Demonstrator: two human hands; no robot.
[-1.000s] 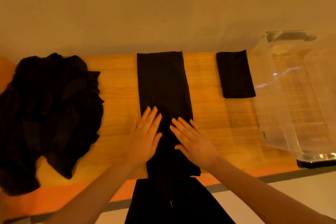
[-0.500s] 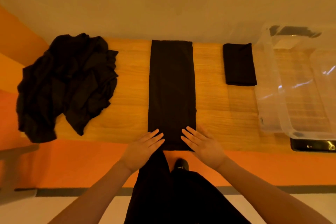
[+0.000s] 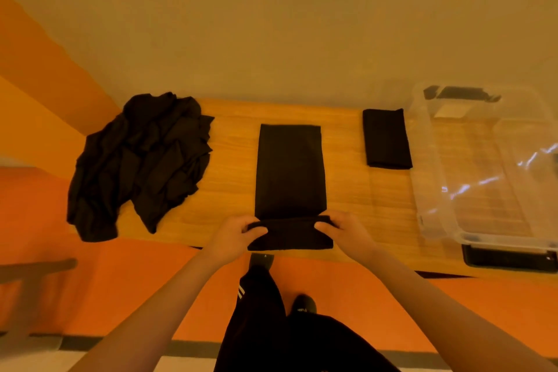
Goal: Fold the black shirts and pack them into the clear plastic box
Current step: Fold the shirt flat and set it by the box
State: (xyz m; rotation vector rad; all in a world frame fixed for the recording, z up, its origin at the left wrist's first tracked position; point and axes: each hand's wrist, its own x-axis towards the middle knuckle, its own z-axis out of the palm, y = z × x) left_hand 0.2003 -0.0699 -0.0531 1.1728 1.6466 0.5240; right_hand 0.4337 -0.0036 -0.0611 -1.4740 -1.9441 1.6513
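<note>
I see the black shirt strip (image 3: 290,172) lying flat mid-table, folded into a long narrow band, its near end turned up and over into a low roll at the table's near edge. My left hand (image 3: 234,235) pinches the left corner of that rolled end, fingers curled round the cloth; my right hand (image 3: 347,229) grips the right corner the same way. Right of the strip, apart from it, a folded black shirt (image 3: 387,138) sits as a small neat rectangle near the table's far edge. Right of that, just beside it, the clear plastic box (image 3: 437,205) stands open on the table, dark latches at its far and near ends. Left of the strip, well apart, a heap of unfolded black shirts (image 3: 139,160) spreads over the wooden table (image 3: 229,160), spilling past its left end.
</note>
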